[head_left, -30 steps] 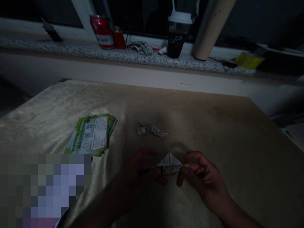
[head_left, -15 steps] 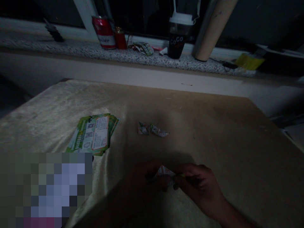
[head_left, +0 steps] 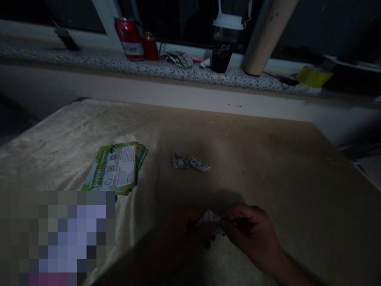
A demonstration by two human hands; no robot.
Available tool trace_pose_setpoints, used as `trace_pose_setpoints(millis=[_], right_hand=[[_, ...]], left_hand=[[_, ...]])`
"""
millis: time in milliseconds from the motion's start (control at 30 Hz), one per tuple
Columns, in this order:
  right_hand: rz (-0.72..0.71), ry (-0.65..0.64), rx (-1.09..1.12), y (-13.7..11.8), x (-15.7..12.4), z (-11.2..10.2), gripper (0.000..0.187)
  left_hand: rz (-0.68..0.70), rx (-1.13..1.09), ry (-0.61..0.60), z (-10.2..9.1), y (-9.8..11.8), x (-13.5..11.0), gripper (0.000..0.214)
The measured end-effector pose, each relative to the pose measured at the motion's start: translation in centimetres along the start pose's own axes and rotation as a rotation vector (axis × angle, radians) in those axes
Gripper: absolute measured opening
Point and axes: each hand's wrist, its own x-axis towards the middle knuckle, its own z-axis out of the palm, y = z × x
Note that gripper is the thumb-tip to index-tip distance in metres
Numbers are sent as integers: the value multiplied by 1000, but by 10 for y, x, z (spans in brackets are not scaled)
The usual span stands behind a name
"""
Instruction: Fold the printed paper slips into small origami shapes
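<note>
Between my two hands is a small folded piece of printed paper [head_left: 210, 217], its pointed corner facing up. My left hand [head_left: 190, 228], dark in shadow, pinches it from the left. The fingers of my right hand [head_left: 253, 228] close on its right edge. Beyond my hands, two small folded paper pieces [head_left: 180, 161] lie on the table, touching or nearly so. A stack of green and white printed leaflets [head_left: 119, 167] rests to the left on the cloth. Shadow hides much of my left hand's fingers.
A pale cloth [head_left: 89, 123] covers the table. Along the speckled windowsill [head_left: 98, 59] stand a red can [head_left: 131, 39], an orange-red lighter [head_left: 150, 47], a lidded CoCo cup [head_left: 222, 47] and a cardboard tube [head_left: 269, 35]. A blurred-out patch [head_left: 59, 238] covers the lower left.
My left hand's fingers have shifted lower on the paper, and its pointed corner has moved slightly right and down. The leaflets and the other folded pieces stay put.
</note>
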Motion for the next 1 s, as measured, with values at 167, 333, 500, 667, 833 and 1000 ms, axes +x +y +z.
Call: trace_pose_setpoints(millis=[167, 333, 500, 667, 833, 1000], right_hand=[[30, -36, -1, 2, -1, 2, 11], [-33, -72, -10, -1, -5, 5, 18], [-62, -127, -51, -2, -6, 6, 18], [109, -76, 138, 0, 0, 3, 20], [122, -34, 272, -5, 6, -4, 43], [110, -90, 255, 1, 1, -4, 28]], left_hand=[[-7, 41, 7, 6, 0, -2, 34], [-17, 78, -92, 3, 3, -6, 36], [-48, 156, -204, 2, 6, -9, 30], [-48, 37, -270, 13, 0, -7, 26], [-104, -85, -78, 8, -1, -8, 30], [-53, -108, 23, 4, 5, -5, 33]])
